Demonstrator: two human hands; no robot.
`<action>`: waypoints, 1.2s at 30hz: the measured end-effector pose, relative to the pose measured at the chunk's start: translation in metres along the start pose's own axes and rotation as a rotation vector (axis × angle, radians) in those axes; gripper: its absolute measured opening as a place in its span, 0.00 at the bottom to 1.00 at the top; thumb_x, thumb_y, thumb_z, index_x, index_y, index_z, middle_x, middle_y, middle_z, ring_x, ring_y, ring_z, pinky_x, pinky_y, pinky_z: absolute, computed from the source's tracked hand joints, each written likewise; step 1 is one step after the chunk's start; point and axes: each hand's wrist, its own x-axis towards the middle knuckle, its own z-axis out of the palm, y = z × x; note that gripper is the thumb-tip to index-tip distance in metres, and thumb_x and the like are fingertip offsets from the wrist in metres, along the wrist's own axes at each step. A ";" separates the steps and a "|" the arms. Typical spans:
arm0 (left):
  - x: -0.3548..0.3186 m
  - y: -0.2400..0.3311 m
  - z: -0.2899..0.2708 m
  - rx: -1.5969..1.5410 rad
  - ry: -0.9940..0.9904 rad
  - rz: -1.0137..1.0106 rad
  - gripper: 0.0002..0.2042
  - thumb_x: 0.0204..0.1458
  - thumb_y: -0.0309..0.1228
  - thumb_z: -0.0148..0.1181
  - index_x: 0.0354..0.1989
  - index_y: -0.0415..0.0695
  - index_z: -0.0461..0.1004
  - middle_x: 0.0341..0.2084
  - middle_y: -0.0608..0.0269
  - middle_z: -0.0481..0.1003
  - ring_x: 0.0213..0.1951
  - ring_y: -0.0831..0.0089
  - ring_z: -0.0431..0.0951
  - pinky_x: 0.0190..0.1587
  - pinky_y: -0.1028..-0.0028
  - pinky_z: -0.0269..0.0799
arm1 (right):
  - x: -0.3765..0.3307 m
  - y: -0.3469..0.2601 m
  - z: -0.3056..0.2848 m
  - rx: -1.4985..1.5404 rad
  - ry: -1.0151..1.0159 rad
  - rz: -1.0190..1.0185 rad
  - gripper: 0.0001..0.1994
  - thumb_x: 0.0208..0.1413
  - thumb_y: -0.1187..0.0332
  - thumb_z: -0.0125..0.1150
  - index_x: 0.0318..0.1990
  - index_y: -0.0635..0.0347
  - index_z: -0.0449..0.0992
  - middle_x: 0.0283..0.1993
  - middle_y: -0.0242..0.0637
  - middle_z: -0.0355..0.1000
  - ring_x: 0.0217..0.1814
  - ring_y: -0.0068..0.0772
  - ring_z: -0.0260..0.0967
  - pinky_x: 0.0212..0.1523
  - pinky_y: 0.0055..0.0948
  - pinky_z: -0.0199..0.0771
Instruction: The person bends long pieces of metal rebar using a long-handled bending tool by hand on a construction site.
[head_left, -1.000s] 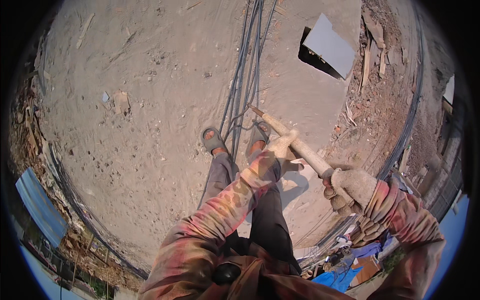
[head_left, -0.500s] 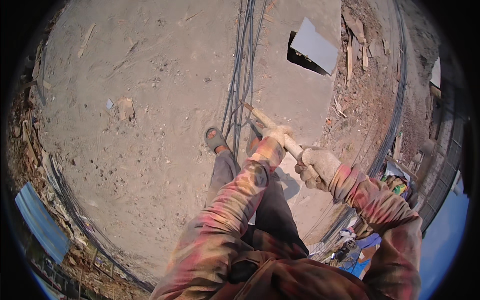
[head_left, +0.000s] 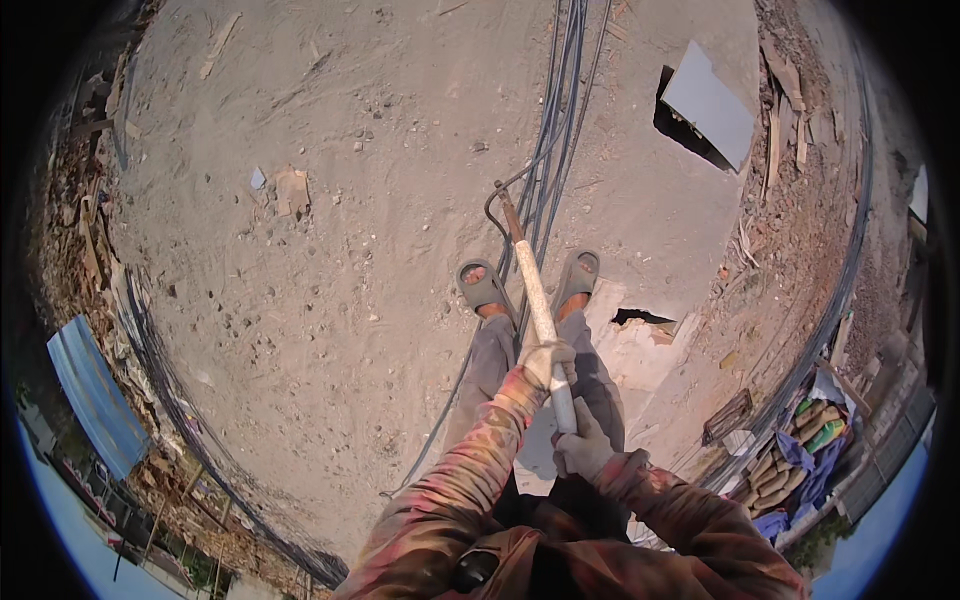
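Above sandy ground (head_left: 300, 380), between two grey sandals (head_left: 484, 286), runs one long pale-shafted tool (head_left: 538, 295), its brown tip (head_left: 510, 214) at a bent dark rod (head_left: 489, 211). Left hand (head_left: 547, 362), gloved: fingers wrapped around the shaft. Right hand (head_left: 586, 447), gloved: fingers wrapped around its near end. Ahead lies a bundle of dark rods (head_left: 566, 100); right of it, one tilted grey panel (head_left: 710, 105).

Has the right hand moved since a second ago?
Yes. Judged against the grey panel, the right hand has moved left and farther down the picture.
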 end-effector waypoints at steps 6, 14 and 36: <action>-0.047 0.020 0.044 0.503 0.097 0.306 0.19 0.52 0.28 0.60 0.50 0.44 0.62 0.29 0.58 0.71 0.24 0.66 0.76 0.28 0.63 0.77 | -0.001 -0.041 0.004 0.017 -0.242 -0.112 0.28 0.49 0.73 0.55 0.60 0.62 0.56 0.30 0.38 0.68 0.22 0.32 0.67 0.20 0.33 0.71; -0.228 0.059 -0.067 1.060 0.716 0.429 0.30 0.51 0.32 0.61 0.63 0.46 0.58 0.36 0.54 0.74 0.27 0.67 0.78 0.27 0.68 0.77 | 0.008 -0.036 -0.012 -0.932 0.513 -0.173 0.26 0.50 0.61 0.61 0.54 0.64 0.67 0.43 0.54 0.75 0.45 0.51 0.76 0.43 0.45 0.76; -0.438 0.103 -0.195 0.869 0.880 0.431 0.27 0.49 0.28 0.58 0.60 0.47 0.61 0.28 0.58 0.74 0.27 0.66 0.78 0.25 0.64 0.76 | -0.055 -0.090 0.146 -0.435 0.264 -0.167 0.22 0.47 0.56 0.61 0.44 0.66 0.77 0.36 0.42 0.76 0.37 0.34 0.75 0.34 0.33 0.71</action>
